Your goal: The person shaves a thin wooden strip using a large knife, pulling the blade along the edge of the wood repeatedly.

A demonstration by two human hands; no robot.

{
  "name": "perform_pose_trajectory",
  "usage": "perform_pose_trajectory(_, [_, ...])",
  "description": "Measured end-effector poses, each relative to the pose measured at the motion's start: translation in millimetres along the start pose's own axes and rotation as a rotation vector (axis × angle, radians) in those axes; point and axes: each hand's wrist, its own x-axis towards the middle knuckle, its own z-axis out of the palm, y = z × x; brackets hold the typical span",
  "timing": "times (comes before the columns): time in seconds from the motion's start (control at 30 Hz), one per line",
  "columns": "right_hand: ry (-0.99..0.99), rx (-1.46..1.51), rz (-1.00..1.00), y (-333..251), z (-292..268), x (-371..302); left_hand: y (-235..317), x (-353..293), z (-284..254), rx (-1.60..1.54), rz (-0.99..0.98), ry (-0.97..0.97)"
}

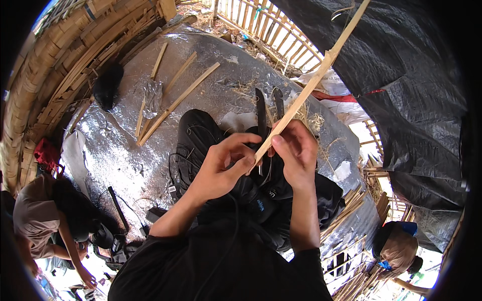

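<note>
A long, pale bamboo strip [301, 98] slants across my lap, its far end reaching up to the right, with a raised node partway along. My right hand [298, 150] grips it near its lower part, thumb pressed on its face. At the lower end, the thumb and fingers of my left hand [226, 163] close about the tip. Just beyond my hands, partly behind the strip, lie a dark, knife-like blade [260, 108] and a second dark, narrow tool [278, 103]. Pale shavings [314, 123] are scattered beside them.
Several bamboo strips [178, 104] lie on the silvery ground sheet [135, 170] ahead to the left. More strips [351, 210] are bundled at right. A person [40, 215] sits at lower left, with cables nearby. Black sheeting [401, 100] hangs at right; a woven bamboo wall [40, 65] curves at left.
</note>
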Motion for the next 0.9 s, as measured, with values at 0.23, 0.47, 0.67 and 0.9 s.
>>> perform_pose_trajectory(0.23, [0.03, -0.041, -0.03, 6, 5, -2, -3, 2, 2, 0.0, -0.033, -0.007])
perform_pose_trajectory(0.47, [0.022, 0.242, 0.074, 13, 4, -7, -12, -2, 10, -0.245, -0.007, 0.055])
perform_pose_trajectory(0.67, [0.019, 0.386, 0.146, 11, 8, -10, -18, -4, 10, -0.419, 0.0, 0.095])
perform_pose_trajectory(0.9, [0.001, 0.447, 0.112, 13, 12, -9, -17, -4, 11, -0.508, 0.005, 0.087])
